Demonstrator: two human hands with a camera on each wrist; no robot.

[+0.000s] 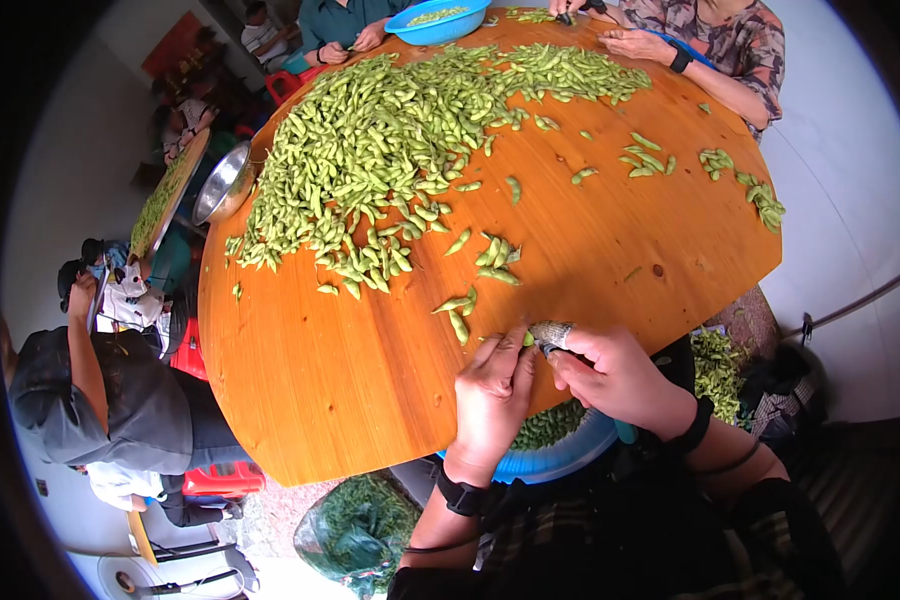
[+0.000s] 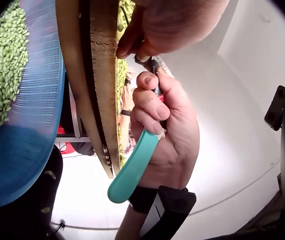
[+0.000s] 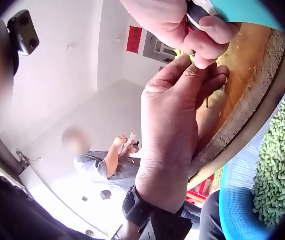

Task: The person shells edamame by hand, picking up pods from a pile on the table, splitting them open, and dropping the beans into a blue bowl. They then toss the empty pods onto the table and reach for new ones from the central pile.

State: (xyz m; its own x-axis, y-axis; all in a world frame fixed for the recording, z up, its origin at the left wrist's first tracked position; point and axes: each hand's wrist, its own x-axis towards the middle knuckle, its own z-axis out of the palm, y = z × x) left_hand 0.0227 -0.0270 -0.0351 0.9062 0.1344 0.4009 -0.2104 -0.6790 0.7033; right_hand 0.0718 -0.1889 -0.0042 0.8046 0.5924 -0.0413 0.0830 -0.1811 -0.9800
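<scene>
My left hand [image 1: 493, 385] is at the front table edge, thumb and fingers pinching a green soybean pod [image 1: 529, 340]. My right hand [image 1: 615, 378] meets it there, fingers curled round a tool with a teal handle [image 2: 135, 167]. Between those fingers a dark part of the tool shows in the left wrist view; its tip is hidden near the pod. A grey patterned wrap [image 1: 550, 334] covers a finger of the right hand. Below both hands, a blue basket [image 1: 560, 462] holds shelled green beans [image 3: 282, 160]. Several loose pods [image 1: 458, 325] lie just beyond the left hand.
A large heap of pods [image 1: 370, 150] spreads over the wooden table [image 1: 320, 380]. A metal bowl [image 1: 224, 184] sits at its left edge, a blue basin [image 1: 438, 24] at the far side. Other people work across the table. A filled green bag [image 1: 358, 530] stands on the floor.
</scene>
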